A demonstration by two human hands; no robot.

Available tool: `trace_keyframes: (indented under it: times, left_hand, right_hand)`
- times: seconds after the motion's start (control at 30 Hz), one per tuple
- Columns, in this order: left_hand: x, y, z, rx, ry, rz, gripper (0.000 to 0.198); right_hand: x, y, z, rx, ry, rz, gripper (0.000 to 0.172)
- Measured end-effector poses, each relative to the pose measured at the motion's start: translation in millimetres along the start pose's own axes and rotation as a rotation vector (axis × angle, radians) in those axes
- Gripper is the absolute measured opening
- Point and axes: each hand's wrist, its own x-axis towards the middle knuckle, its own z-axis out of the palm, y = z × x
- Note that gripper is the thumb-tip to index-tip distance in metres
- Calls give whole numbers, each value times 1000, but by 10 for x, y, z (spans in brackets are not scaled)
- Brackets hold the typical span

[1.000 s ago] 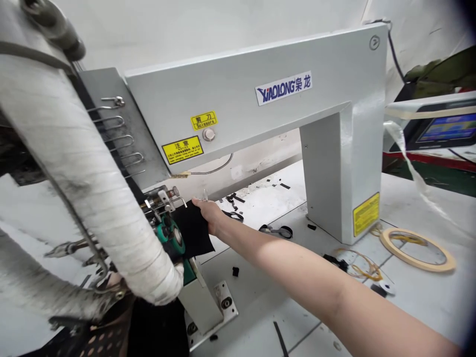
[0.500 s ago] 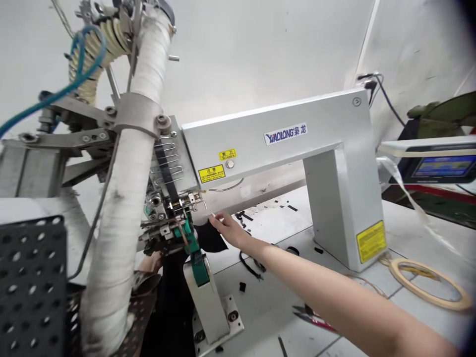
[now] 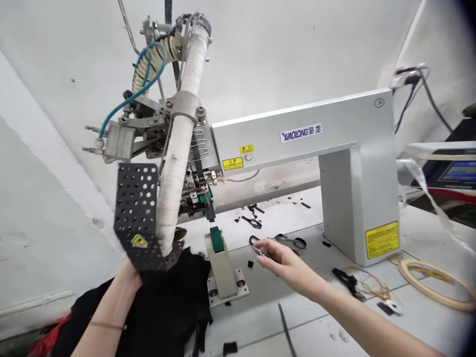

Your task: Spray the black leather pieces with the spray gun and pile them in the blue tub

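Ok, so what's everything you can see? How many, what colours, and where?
Machine frame: one, grey, centre to right
Guard with holes: one, black, left
Wrapped tube: one, white, beside the guard
Labels: four, yellow, three on the frame, one on the guard
Name plate: one, white and blue, on the frame
Hose: one, blue, upper left
Post: one, pale with green top, lower centre
Cloth: count unclear, black, lower left
Scraps: many, black, on the table
Ring: one, tan, right
Screen: one, blue, right edge
Table: one, pale, below
Left hand: one, bare, mostly hidden behind the guard
Right hand: one, bare, over the table, fingers at something too small to name
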Motion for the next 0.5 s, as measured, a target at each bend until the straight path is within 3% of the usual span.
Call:
trace_keyframes:
  times: [0.07, 0.17, 0.27, 0.37, 0.43, 0.5]
  left_hand:
    - [-237, -83, -231, 29, -42, -185, 33]
    - [-658, -294, -457, 20, -207, -400, 37]
    - [-947, -583, -515, 14, -317, -396, 39]
    - [-1047, -886, -522, -7, -353, -310, 34]
    - [-1074, -1050, -544, -41, -389, -288, 31]
    - [-1106, -1158, -578, -67, -441, -318, 30]
  right_hand:
    - [-176, -25, 101, 60, -23, 45, 38]
    - [-361, -92, 341, 120, -34, 74, 32]
    - [-507, -103, 661, 301, -82, 145, 38]
    - [-667, 10, 946, 652, -281, 407, 56]
    - [-783, 113, 1039, 847, -409, 573, 52]
    - [-893, 182, 1025, 935, -406, 631, 41]
